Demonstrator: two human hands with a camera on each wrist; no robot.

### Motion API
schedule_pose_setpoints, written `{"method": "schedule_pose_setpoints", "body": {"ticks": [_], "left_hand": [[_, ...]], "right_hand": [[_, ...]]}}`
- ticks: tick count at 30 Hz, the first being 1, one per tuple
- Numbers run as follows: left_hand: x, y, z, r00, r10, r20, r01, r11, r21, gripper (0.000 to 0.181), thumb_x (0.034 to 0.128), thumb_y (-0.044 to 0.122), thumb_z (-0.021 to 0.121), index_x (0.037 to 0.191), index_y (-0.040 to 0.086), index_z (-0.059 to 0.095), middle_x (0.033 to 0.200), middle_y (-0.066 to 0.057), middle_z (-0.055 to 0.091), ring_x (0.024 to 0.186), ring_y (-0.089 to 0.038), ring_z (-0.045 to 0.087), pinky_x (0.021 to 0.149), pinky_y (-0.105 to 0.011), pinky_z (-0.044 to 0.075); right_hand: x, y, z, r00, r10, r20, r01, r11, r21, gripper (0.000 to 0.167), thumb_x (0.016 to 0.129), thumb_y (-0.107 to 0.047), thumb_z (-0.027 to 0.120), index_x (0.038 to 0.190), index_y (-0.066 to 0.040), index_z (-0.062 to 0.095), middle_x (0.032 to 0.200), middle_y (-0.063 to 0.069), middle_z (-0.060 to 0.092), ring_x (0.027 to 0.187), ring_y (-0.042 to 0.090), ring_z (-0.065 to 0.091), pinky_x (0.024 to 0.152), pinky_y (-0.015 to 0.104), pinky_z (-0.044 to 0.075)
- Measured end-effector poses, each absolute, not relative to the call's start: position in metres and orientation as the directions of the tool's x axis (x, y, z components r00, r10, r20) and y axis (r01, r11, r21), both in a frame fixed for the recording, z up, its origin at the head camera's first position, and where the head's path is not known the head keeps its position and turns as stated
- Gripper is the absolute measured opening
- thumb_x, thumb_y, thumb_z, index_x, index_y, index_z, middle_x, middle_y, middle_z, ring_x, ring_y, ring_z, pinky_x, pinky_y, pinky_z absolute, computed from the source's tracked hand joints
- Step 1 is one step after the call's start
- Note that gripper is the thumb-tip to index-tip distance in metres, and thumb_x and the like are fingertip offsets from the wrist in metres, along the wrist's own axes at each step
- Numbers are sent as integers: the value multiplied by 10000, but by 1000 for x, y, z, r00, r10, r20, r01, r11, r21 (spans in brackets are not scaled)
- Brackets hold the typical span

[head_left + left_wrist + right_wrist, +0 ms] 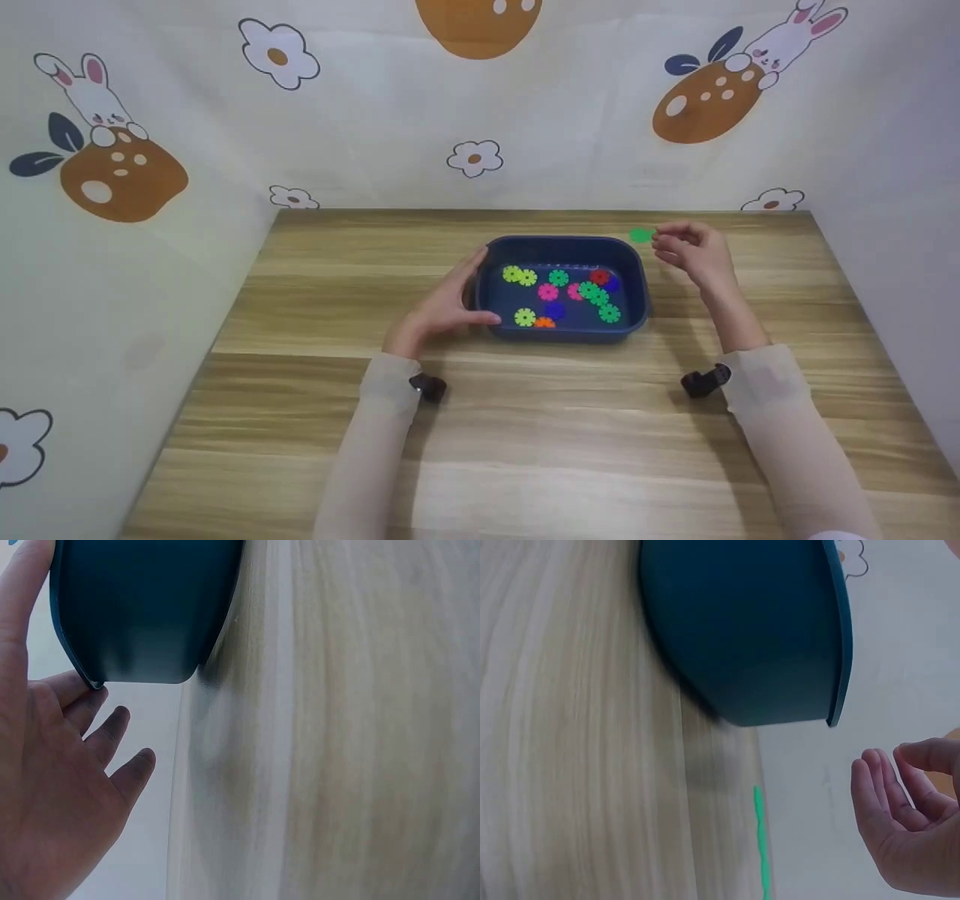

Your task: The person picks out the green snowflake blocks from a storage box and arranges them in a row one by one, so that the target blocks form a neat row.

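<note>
A dark blue plastic bin (562,337) holds several notched plastic discs, among them yellow (524,317), pink (548,292) and green (609,313) ones. My left hand (450,300) grips the bin's left end, thumb over the near corner and fingers toward the far one. The left wrist view shows its fingers (109,736) behind the rim. To the right of the bin, my right hand (701,255) hovers over the table with bent, slightly parted fingers and nothing visible between them. Near its fingertips a flat green piece (640,235) lies on the table, its exact shape unclear.
The wood-grain table (555,435) reaches back to a printed cloth wall (375,150), with more cloth at both sides. Small black wrist cameras (705,381) sit on both sleeves.
</note>
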State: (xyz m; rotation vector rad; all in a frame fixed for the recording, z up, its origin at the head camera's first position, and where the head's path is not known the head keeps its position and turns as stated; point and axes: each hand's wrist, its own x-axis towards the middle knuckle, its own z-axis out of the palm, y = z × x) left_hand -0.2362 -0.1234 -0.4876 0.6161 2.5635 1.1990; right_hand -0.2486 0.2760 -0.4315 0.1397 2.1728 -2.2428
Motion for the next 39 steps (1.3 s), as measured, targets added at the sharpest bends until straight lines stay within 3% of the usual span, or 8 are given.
{"method": "schedule_pose_setpoints", "body": {"ticks": [5,15,23,33,39], "left_hand": [[-237,-123,-487,-879,475,-37,276,572,772,1160,753,401,862,1616,288,95,1700,-4,82,1567,-243,107,1270,-487,155],[-238,-123,-487,-877,478,-45,273,575,772,1179,742,463,857,1617,285,87,1701,-4,77,1567,-241,101,1269,-481,158],[-237,-122,-486,-881,471,-43,271,576,772,1162,751,420,861,1615,300,93,1701,1,79,1567,-248,106,1266,-497,161],[-238,-123,-489,-876,481,-18,295,566,770,1169,752,387,867,1618,265,93,1699,-76,77,1567,-277,96,1262,-516,155],[-239,-124,-490,-871,491,-17,308,574,759,1168,754,410,861,1619,244,95,1699,-87,71,1569,-263,89,1270,-492,148]], "right_hand": [[-247,267,-432,-999,24,-47,46,-51,-998,199,936,14,633,1123,76,604,869,-47,719,793,53,707,792,195,596],[-241,243,-422,-999,-43,-26,22,77,-997,267,953,-42,633,1177,94,580,911,-76,702,838,30,691,801,172,588],[-239,226,-420,-991,-106,-78,65,128,-990,287,966,-63,625,1207,83,571,969,-57,673,886,38,684,829,230,598],[-241,205,-430,-965,-192,-180,126,263,-957,396,985,-170,622,1294,68,551,1164,90,653,946,1,649,928,300,584],[-248,197,-441,-950,-227,-216,120,371,-921,428,993,-228,605,1320,44,560,1271,163,617,1044,110,605,987,360,552]]}}
